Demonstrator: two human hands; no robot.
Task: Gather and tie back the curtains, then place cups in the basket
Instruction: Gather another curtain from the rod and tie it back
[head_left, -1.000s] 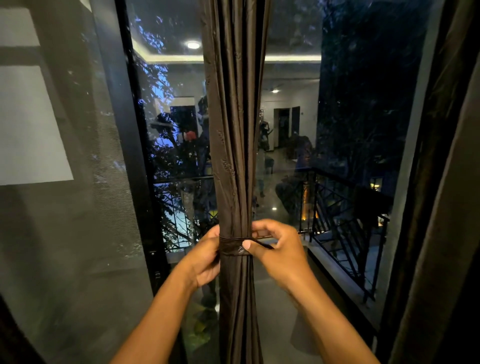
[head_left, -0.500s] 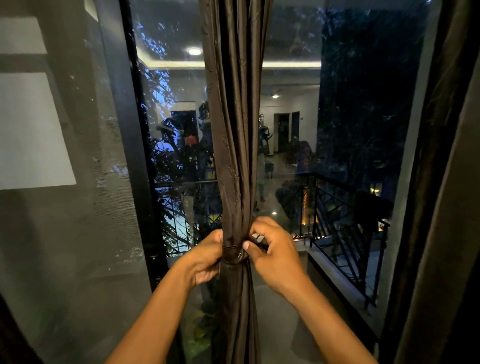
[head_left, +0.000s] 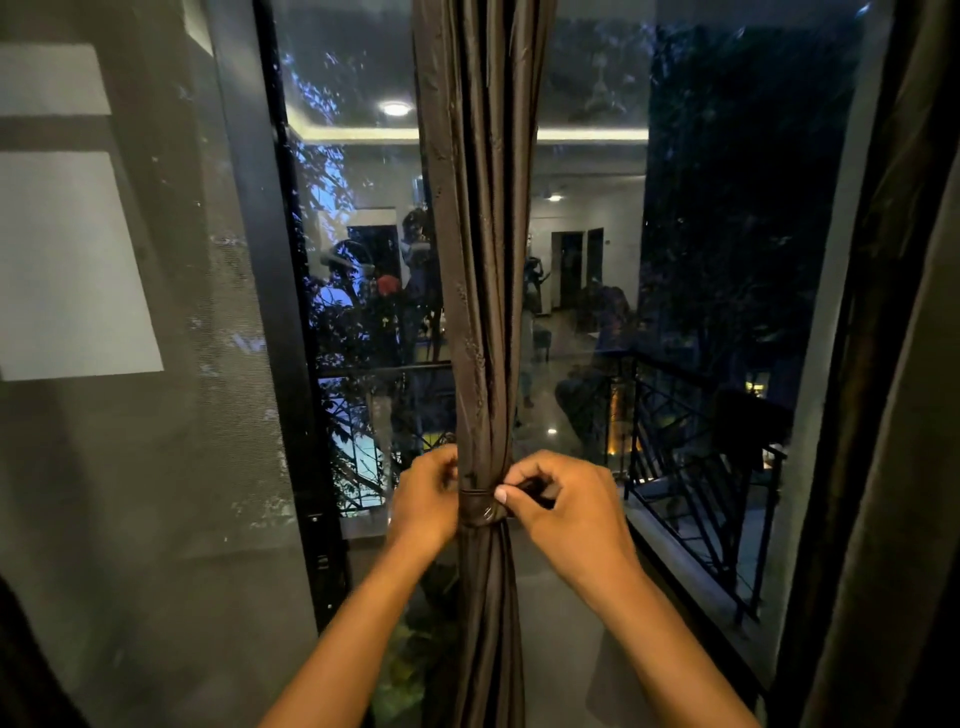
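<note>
Curtain (head_left: 480, 312) bunched narrow, dark tieback (head_left: 480, 506) around

You get a dim, dusk-toned frame. The brightest spot is a ceiling light (head_left: 396, 108) reflected in the window glass (head_left: 587, 291), left of the gathered curtain (head_left: 480, 260). Reflections veil the glass on both sides of the curtain. Curtain folds read dark but sharp. Far from the curtain, the frame edges bow and go soft and murky.

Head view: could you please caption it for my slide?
Both hands, left hand and right hand, cinch a tieback around the gathered curtain.
</note>
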